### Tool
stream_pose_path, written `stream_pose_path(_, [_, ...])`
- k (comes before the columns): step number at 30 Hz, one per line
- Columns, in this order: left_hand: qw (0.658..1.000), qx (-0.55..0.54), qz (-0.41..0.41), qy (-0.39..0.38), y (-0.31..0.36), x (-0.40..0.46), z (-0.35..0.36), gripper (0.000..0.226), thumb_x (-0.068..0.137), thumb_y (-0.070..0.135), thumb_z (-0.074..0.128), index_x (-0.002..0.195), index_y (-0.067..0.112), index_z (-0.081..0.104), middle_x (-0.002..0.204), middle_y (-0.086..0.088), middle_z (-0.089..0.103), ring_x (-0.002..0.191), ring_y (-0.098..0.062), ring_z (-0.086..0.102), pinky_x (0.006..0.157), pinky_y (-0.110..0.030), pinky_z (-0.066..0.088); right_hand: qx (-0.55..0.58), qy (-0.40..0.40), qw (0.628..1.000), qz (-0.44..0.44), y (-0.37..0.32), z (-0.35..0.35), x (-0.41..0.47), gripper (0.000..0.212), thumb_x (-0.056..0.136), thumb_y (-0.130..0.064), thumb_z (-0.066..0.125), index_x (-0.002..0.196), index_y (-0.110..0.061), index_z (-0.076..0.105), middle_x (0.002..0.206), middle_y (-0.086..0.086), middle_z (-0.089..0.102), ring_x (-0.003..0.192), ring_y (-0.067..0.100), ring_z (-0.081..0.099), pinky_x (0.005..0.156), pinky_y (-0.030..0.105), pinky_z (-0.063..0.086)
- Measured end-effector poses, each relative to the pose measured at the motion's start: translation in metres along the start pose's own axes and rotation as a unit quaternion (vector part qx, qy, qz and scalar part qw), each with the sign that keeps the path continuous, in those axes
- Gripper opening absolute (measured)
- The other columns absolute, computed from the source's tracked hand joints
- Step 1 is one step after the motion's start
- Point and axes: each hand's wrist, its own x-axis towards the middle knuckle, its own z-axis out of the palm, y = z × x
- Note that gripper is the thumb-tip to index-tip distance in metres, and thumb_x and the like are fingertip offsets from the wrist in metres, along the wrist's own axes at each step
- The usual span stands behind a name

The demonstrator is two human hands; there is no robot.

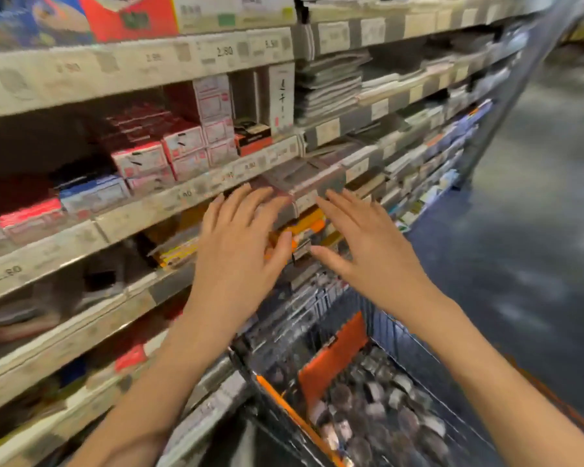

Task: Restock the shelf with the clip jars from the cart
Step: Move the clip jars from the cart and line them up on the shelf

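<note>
Two bare hands are held out in front of the shelving, both with fingers straight and spread, neither holding anything. The left hand [240, 237] is raised before the shelf [169, 203] edge, its fingertips level with the price strip and its thumb pointing toward the other hand. The right hand [361, 244] is just beside it, palm turned down and fingers aimed up at the same shelf edge. Between the two thumbs sits some small orange and grey stock on the shelf below; the frame is too blurred for me to say whether either thumb touches it.

Just above the fingertips, a grey-brown flat pack [304, 180] juts out over the shelf edge. To the left on that level stand stacked red-and-white boxes [169, 153], with blue-and-white ones further left. Price tags run along every shelf front. Higher up and to the right lie piles of folded grey paper goods [331, 85], and the shelving runs off into the distance on the right beside a dark, shiny floor [519, 230].

Below the forearms is the wire cart [401, 335], with an orange panel [334, 358] at its near end. The clip jars [381, 409] are heaped in its basket, a mass of small round containers with dark and pale tops, well below both hands. Motion blur smears their detail.
</note>
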Motion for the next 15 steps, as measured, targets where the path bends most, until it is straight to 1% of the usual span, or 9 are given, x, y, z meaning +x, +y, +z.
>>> stream_pose_path(3, [0.999, -0.023, 0.034, -0.036, 0.019, 0.003, 0.042, 0.043, 0.09, 0.036, 0.04, 0.122, 0.014, 0.06, 0.126, -0.006, 0.058, 0.123, -0.028, 0.047, 0.106, -0.04, 0.024, 0.0, -0.009, 0.999, 0.053, 0.03, 0.01, -0.027, 0.081, 0.082, -0.068, 0.016, 0.149, -0.023, 0.022, 0.156, -0.002, 0.019, 0.145, 0.015, 0.011, 0.117, 0.042, 0.008])
stream_pose_path(5, [0.996, -0.042, 0.051, -0.068, 0.031, 0.003, 0.07, 0.045, 0.091, 0.037, 0.039, 0.123, 0.014, 0.059, 0.126, -0.005, 0.058, 0.123, -0.027, 0.047, 0.106, -0.04, 0.025, -0.001, -0.025, 0.995, 0.093, 0.047, 0.02, -0.043, 0.08, 0.083, -0.068, 0.019, 0.148, -0.022, 0.023, 0.156, -0.002, 0.021, 0.145, 0.016, 0.013, 0.116, 0.043, 0.009])
stream_pose_path(7, [0.991, -0.066, 0.065, -0.102, 0.041, 0.0, 0.1, 0.047, 0.091, 0.039, 0.037, 0.125, 0.015, 0.058, 0.127, -0.004, 0.058, 0.124, -0.026, 0.047, 0.107, -0.04, 0.024, -0.019, -0.02, 0.992, 0.125, 0.063, 0.035, -0.062, 0.074, 0.087, -0.063, 0.028, 0.145, -0.018, 0.033, 0.152, 0.002, 0.032, 0.142, 0.02, 0.025, 0.114, 0.048, 0.018])
stream_pose_path(9, [0.984, -0.085, 0.083, -0.131, 0.052, -0.005, 0.131, 0.048, 0.091, 0.04, 0.036, 0.126, 0.015, 0.058, 0.126, -0.004, 0.059, 0.124, -0.026, 0.048, 0.107, -0.04, 0.024, -0.038, -0.011, 0.987, 0.156, 0.077, 0.055, -0.083, 0.069, 0.088, -0.057, 0.033, 0.139, -0.013, 0.044, 0.144, 0.007, 0.044, 0.135, 0.025, 0.038, 0.108, 0.051, 0.027])
stream_pose_path(12, [0.967, -0.115, 0.107, -0.199, 0.066, -0.016, 0.176, 0.05, 0.091, 0.04, 0.034, 0.128, 0.014, 0.055, 0.127, -0.004, 0.058, 0.124, -0.026, 0.047, 0.108, -0.041, 0.025, -0.034, -0.04, 0.973, 0.225, 0.093, 0.086, -0.115, 0.067, 0.087, -0.055, 0.034, 0.136, -0.013, 0.049, 0.139, 0.007, 0.05, 0.13, 0.025, 0.046, 0.105, 0.053, 0.033])
stream_pose_path(15, [0.948, -0.136, 0.137, -0.252, 0.078, -0.029, 0.216, 0.051, 0.09, 0.038, 0.034, 0.13, 0.013, 0.055, 0.127, -0.005, 0.058, 0.124, -0.027, 0.049, 0.107, -0.046, 0.034, -0.028, -0.081, 0.958, 0.275, 0.11, 0.115, -0.141, 0.067, 0.087, -0.054, 0.031, 0.136, -0.013, 0.05, 0.138, 0.007, 0.051, 0.129, 0.026, 0.047, 0.104, 0.055, 0.035])
